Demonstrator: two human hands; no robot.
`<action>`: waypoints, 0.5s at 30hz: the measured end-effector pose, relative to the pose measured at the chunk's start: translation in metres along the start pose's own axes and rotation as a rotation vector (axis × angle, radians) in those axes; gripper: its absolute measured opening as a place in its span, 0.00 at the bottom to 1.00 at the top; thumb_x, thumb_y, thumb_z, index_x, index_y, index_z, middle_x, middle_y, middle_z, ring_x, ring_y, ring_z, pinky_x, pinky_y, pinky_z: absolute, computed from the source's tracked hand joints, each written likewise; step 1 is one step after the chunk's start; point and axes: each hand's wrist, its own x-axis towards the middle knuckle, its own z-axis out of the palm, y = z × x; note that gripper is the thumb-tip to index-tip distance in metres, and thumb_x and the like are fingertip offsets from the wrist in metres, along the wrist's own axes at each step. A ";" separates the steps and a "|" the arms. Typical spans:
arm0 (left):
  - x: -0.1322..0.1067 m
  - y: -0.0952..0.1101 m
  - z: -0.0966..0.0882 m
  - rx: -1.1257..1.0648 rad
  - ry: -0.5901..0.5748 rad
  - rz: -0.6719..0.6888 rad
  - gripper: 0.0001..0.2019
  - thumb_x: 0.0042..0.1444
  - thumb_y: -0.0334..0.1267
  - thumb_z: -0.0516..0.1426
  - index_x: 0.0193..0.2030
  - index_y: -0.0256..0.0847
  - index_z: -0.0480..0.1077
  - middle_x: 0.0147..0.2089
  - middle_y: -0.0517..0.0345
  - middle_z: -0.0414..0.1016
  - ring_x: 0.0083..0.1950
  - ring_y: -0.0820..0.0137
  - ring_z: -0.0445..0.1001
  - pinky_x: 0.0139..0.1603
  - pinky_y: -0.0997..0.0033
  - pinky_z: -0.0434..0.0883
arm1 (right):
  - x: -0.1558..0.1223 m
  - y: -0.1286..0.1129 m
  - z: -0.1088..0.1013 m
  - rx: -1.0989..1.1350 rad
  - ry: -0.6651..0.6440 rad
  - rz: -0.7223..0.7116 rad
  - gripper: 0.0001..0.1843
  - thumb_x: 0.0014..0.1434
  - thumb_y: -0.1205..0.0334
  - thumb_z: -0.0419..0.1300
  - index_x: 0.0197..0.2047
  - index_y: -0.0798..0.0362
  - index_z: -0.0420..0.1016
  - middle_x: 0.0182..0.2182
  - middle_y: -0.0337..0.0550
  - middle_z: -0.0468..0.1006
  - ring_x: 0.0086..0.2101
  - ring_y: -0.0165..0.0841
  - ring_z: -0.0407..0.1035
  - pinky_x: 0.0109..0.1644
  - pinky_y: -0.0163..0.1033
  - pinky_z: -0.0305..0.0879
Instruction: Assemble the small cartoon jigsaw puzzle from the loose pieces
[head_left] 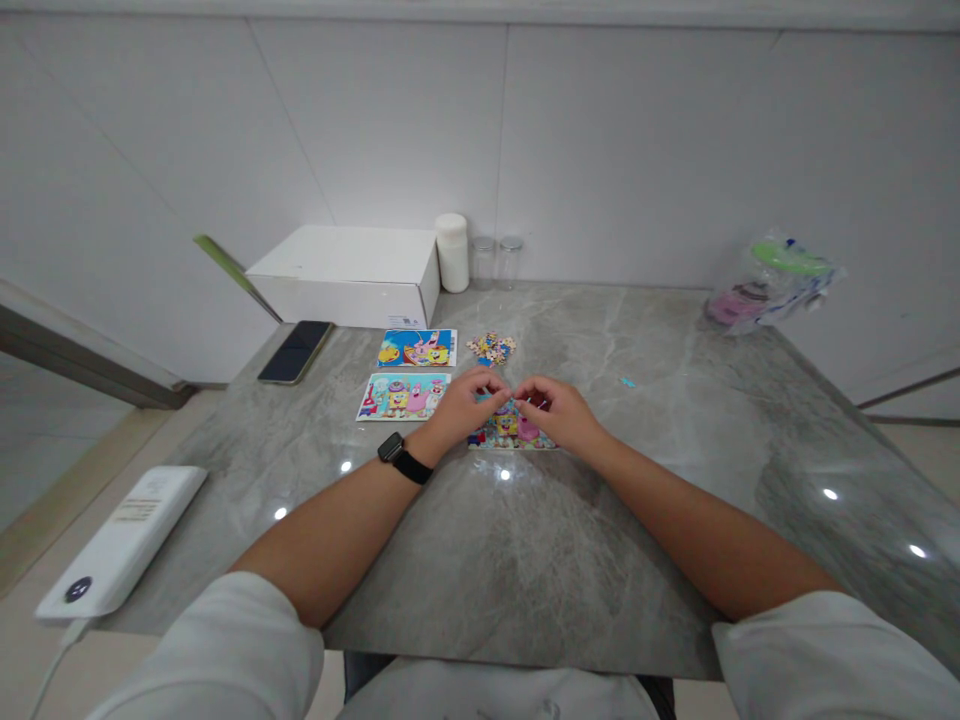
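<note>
Just above a cartoon jigsaw puzzle, my left hand and my right hand meet with fingertips almost touching. Both are closed in a pinch; whatever lies between the fingers is too small to make out. The upper part of the puzzle is hidden behind the hands. Beyond them sits a heap of loose puzzle pieces. Left of my left hand lies a cartoon picture card, and a blue cartoon card is behind it. One small blue piece lies apart, to the right.
On the grey table, a phone and a white power bank lie at the left. A white box, a white bottle and two clear jars stand along the wall. A plastic-wrapped container is far right.
</note>
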 end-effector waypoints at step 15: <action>0.000 0.005 0.000 -0.044 -0.014 -0.015 0.13 0.67 0.44 0.59 0.32 0.41 0.71 0.35 0.58 0.74 0.40 0.66 0.72 0.46 0.65 0.70 | 0.003 -0.009 -0.004 0.413 -0.068 0.254 0.20 0.47 0.47 0.73 0.35 0.51 0.75 0.24 0.33 0.73 0.22 0.26 0.62 0.26 0.33 0.58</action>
